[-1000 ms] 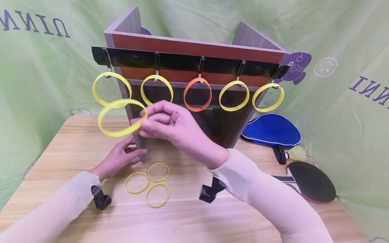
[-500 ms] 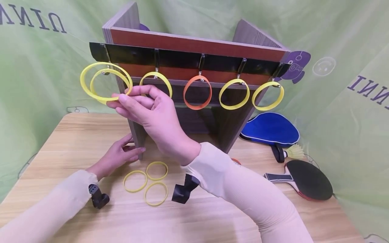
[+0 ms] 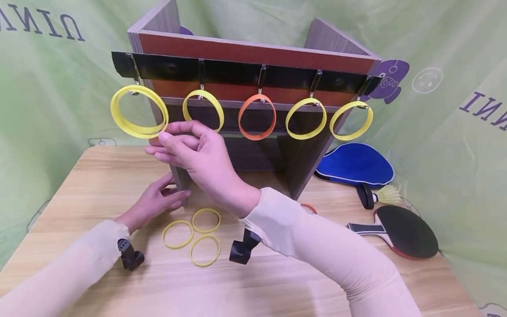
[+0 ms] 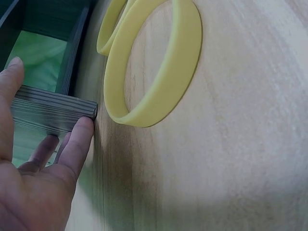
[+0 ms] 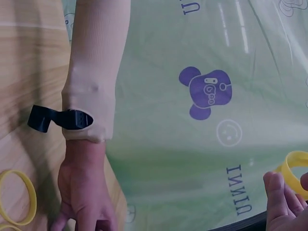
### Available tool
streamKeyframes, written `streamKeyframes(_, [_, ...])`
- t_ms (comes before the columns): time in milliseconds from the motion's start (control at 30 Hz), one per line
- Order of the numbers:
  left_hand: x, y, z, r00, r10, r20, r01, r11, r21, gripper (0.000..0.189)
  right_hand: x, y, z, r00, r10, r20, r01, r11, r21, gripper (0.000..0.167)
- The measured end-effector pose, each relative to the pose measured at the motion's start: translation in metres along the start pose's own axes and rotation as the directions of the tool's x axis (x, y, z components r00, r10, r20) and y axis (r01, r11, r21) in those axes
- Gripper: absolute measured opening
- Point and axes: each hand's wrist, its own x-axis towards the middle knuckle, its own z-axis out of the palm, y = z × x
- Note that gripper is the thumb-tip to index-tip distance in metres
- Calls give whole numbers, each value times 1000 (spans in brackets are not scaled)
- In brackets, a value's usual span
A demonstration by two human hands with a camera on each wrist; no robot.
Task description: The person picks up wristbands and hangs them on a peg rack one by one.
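My right hand [image 3: 202,154] pinches the lower right rim of a yellow silicone wristband [image 3: 136,132] between thumb and fingers. It overlaps another yellow wristband at the leftmost hook of a black strip [image 3: 233,71]; whether the held band's top is over the hook, I cannot tell. Down at the table, my left hand [image 3: 156,200] holds the bottom of the wooden stand's left side panel [image 4: 53,106], thumb on one side and fingers on the other. The other hooks carry yellow wristbands and one orange wristband [image 3: 257,137] in the middle.
Three yellow wristbands [image 3: 206,265] lie on the table near my left hand. An orange band [image 3: 309,207] is partly hidden by my right sleeve. At right are a blue case [image 3: 356,165], a shuttlecock [image 3: 388,193] and a table tennis bat [image 3: 408,233].
My right hand has carried the yellow wristband left and up to the leftmost hook, then slightly down, so it overlaps the hanging band. My left hand stays at the panel.
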Motion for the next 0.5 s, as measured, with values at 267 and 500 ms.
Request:
streamKeyframes(267, [-3, 3, -1, 1000, -15, 5, 15, 1000, 3, 64, -3, -1, -4, 999, 38, 29, -36, 998, -49, 26])
streamKeyframes(500, [-4, 4, -2, 999, -34, -2, 34, 999, 38, 67, -16, 4, -17, 995, 23, 95, -6, 985, -173, 24])
